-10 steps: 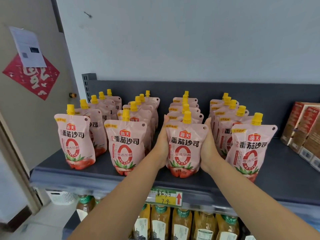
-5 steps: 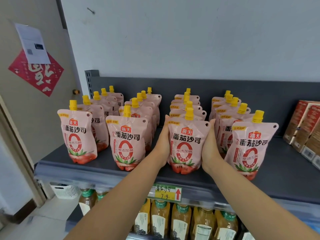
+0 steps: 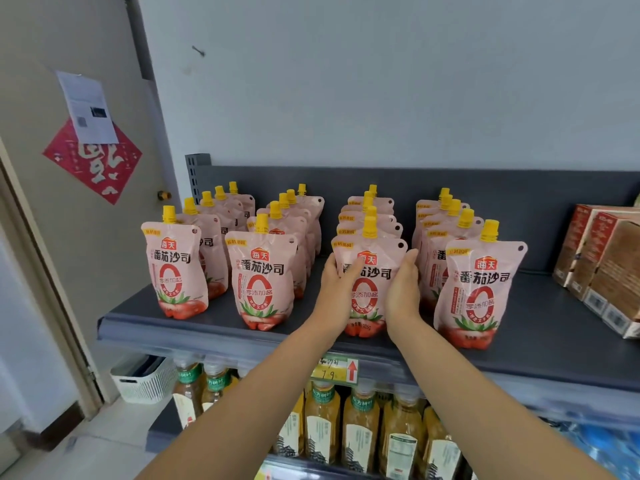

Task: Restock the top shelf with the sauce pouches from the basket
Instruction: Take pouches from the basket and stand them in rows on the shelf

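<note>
Head view.

- Top shelf (image 3: pixel 207 323): dark grey. Four rows of pink tomato sauce pouches (image 3: pixel 263 275) with yellow screw caps, all upright, running front to back.
- Held pouch (image 3: pixel 367 259): front of the third row from the left. It is upright with its base on the shelf, near the front edge.
- Left hand (image 3: pixel 337 287): grips the held pouch's left edge. The thumb lies across the printed face; the fingers go behind and are hidden.
- Right hand (image 3: pixel 403 289): wraps the right edge the same way, so the pouch is clasped between the two palms. This hand is just beside the front pouch of the fourth row; I cannot tell whether they touch.
- Right end of the shelf: red-brown cartons (image 3: pixel 602 268), well apart from the pouches.
- Shelf lip below the hands: yellow price tag (image 3: pixel 334 370) with a red arrow.
- Lower shelf: bottles of amber drink (image 3: pixel 360 431) with green neck bands.
- Floor at left: white slatted basket (image 3: pixel 145 382), partly under the shelf. Its contents are not visible.
- Door at left: red diamond paper (image 3: pixel 93 161), with a white sheet (image 3: pixel 88 107) overlapping its top.
</note>
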`<control>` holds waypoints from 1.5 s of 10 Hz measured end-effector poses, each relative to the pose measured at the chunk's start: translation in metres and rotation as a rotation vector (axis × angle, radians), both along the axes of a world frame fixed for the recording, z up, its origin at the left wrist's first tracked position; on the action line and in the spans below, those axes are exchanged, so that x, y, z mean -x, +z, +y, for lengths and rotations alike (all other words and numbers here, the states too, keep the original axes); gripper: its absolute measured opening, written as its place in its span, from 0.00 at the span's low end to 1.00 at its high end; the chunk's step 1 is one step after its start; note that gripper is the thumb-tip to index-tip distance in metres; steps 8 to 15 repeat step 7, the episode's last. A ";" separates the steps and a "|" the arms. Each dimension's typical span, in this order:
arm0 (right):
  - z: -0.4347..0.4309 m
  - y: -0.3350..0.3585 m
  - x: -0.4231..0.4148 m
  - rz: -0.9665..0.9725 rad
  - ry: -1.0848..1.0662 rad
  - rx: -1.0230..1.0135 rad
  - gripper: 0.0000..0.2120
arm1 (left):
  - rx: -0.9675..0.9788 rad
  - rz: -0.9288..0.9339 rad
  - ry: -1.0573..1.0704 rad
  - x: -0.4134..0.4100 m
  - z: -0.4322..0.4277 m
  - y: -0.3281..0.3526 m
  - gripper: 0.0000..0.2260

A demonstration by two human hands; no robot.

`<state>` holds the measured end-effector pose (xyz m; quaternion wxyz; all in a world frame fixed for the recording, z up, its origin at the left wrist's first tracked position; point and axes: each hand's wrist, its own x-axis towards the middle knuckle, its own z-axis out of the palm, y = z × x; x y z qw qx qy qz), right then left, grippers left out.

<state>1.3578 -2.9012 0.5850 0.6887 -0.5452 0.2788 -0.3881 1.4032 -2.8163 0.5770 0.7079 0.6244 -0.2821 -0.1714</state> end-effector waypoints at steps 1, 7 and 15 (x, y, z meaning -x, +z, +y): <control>0.000 -0.004 0.006 0.052 -0.065 0.056 0.29 | -0.158 -0.223 0.082 0.003 0.009 -0.005 0.33; 0.012 -0.015 0.050 0.068 -0.058 0.492 0.19 | -0.434 -0.627 0.458 0.040 0.040 -0.038 0.41; 0.012 -0.015 0.050 0.068 -0.058 0.492 0.19 | -0.434 -0.627 0.458 0.040 0.040 -0.038 0.41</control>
